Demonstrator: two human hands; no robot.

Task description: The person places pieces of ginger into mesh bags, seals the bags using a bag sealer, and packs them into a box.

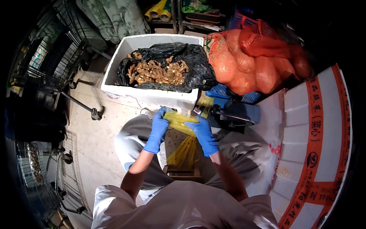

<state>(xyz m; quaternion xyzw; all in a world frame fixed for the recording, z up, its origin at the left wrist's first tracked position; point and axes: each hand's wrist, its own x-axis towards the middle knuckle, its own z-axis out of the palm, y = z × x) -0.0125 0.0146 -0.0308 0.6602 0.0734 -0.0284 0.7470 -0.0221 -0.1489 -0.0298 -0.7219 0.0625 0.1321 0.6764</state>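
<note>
A person's pale work smock (183,206) fills the bottom of the view, and above it two bare forearms end in blue gloves. The left hand (157,129) and the right hand (204,135) each pinch a side of the mouth of a yellow mesh bag (183,128), pulling it open between them; the bag's loose tail hangs down below the hands toward a small wooden stool (183,173) between the person's knees. Just beyond the fingertips stands a white foam box (152,93), lined with a black plastic sheet (198,65) and heaped with ginger roots (158,72). Beyond the right hand and further out to its side, red net sacks (259,57) of round produce lean against stacked white foam cartons (320,126) banded with printed orange tape. Well off to the left hand's side are the wire frames of shopping carts (57,49). The thin mesh looks slack and bunched, so a grip on only one layer could let the mouth fold shut, and a knobby root might snag the netting or drop onto the tiled floor (103,141) beneath the left hand.
</note>
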